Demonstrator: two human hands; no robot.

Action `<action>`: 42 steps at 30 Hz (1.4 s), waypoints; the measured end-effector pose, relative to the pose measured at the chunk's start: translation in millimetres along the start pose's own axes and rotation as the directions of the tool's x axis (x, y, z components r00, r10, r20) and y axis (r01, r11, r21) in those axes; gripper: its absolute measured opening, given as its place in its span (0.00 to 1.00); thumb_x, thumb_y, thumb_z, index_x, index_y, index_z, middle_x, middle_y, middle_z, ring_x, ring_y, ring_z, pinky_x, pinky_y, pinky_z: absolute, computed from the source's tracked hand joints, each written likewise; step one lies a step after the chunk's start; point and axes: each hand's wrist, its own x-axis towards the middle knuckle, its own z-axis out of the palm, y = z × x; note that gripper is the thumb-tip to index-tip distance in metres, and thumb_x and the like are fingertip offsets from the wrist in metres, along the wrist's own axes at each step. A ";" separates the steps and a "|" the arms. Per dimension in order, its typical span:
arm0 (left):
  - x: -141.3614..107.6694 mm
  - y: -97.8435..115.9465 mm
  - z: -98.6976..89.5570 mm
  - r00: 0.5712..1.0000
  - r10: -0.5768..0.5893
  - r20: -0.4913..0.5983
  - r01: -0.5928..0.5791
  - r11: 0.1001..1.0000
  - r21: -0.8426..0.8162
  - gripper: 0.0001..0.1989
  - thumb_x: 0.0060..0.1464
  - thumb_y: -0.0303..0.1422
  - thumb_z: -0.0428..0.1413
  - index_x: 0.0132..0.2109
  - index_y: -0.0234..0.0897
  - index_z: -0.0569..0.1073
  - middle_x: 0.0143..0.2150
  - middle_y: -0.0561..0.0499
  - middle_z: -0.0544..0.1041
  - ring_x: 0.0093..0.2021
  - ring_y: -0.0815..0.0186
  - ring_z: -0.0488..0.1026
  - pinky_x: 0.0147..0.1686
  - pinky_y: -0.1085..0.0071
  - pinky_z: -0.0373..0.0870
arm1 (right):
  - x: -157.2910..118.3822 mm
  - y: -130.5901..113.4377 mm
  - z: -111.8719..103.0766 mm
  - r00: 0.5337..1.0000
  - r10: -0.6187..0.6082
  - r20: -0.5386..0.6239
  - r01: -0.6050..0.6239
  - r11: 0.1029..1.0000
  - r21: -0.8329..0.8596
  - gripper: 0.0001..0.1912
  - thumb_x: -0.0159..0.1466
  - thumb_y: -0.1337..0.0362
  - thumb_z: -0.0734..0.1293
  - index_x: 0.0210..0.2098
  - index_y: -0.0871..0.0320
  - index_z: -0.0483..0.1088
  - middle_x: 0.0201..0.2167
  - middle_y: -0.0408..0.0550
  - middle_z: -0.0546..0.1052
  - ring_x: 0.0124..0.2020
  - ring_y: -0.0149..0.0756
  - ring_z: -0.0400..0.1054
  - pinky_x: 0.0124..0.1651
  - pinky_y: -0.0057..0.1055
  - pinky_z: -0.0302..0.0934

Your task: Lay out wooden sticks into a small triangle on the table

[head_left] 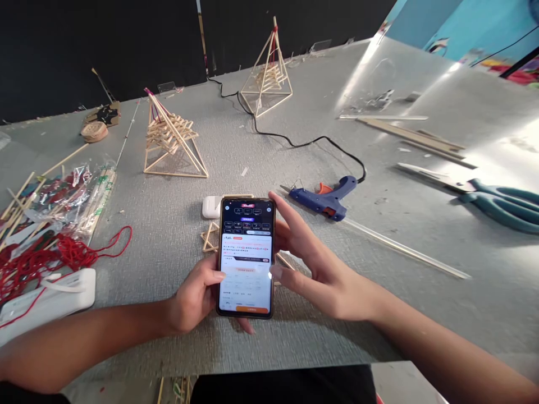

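Note:
A smartphone [246, 269] with a lit screen is held upright between both hands, above the front of the table. My left hand [197, 292] grips its lower left side, the thumb on the screen's edge and a fingertip showing below. On the other side my right hand [320, 269] supports the right edge, thumb at the screen and index finger along the upper corner. Behind the phone, partly hidden, lie a small stick frame [209, 238] and a white earphone case [210, 207]. A blue hot glue gun [322, 199] rests beyond my right hand, a glue stick in its rear.
Two wooden-stick pyramids [172, 137] [269, 78] stand farther back, a black cord [286, 137] running near one. Teal-handled scissors [484, 193] and wooden strips [415, 140] lie right. Red yarn [71, 252], bagged sticks [99, 196] and a white power bank [63, 297] are left.

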 end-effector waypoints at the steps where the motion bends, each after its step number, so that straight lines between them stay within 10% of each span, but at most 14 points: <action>1: 0.1 0.1 -0.2 1.000 0.003 0.001 -0.003 1.000 0.000 0.22 0.64 0.40 0.57 0.63 0.48 0.77 0.59 0.43 0.81 0.49 0.50 0.83 0.33 0.59 0.86 | 0.2 -0.2 0.1 1.000 -0.002 0.000 0.002 1.000 -0.001 0.48 0.74 0.65 0.63 0.80 0.38 0.28 0.76 0.55 0.63 0.66 0.53 0.70 0.59 0.55 0.74; 12: -0.9 -1.3 -3.2 0.999 0.030 0.040 -0.030 1.000 -0.007 0.23 0.65 0.36 0.56 0.65 0.49 0.75 0.60 0.44 0.80 0.51 0.52 0.83 0.35 0.60 0.86 | -1.5 1.2 0.6 1.000 -0.023 -0.015 0.023 0.999 -0.036 0.49 0.74 0.64 0.63 0.80 0.38 0.26 0.72 0.56 0.68 0.57 0.48 0.75 0.56 0.52 0.75; 22: -0.8 -3.2 -9.0 0.958 0.055 0.282 -0.083 0.993 0.087 0.34 0.66 0.26 0.60 0.72 0.58 0.64 0.72 0.46 0.69 0.63 0.57 0.78 0.56 0.62 0.82 | -0.4 -0.6 -1.5 1.000 0.009 -0.016 -0.008 0.998 0.056 0.47 0.75 0.60 0.64 0.79 0.33 0.29 0.78 0.52 0.60 0.70 0.52 0.69 0.67 0.61 0.68; 32: -2.6 -9.1 -12.8 0.971 0.050 0.233 -0.084 0.987 0.140 0.33 0.65 0.26 0.61 0.71 0.54 0.64 0.70 0.42 0.70 0.63 0.50 0.78 0.57 0.51 0.82 | 0.6 0.7 -1.6 1.000 0.000 -0.024 0.001 0.998 0.056 0.48 0.75 0.61 0.64 0.80 0.35 0.28 0.75 0.55 0.64 0.66 0.53 0.72 0.66 0.64 0.68; 42: -3.1 -8.1 -10.8 0.969 0.056 0.241 -0.088 0.988 0.126 0.32 0.66 0.25 0.59 0.70 0.61 0.66 0.68 0.53 0.72 0.63 0.56 0.78 0.57 0.62 0.81 | 0.6 -1.5 -1.4 1.000 -0.011 -0.015 0.011 0.999 0.052 0.48 0.75 0.62 0.64 0.80 0.35 0.27 0.73 0.55 0.66 0.65 0.50 0.72 0.66 0.62 0.67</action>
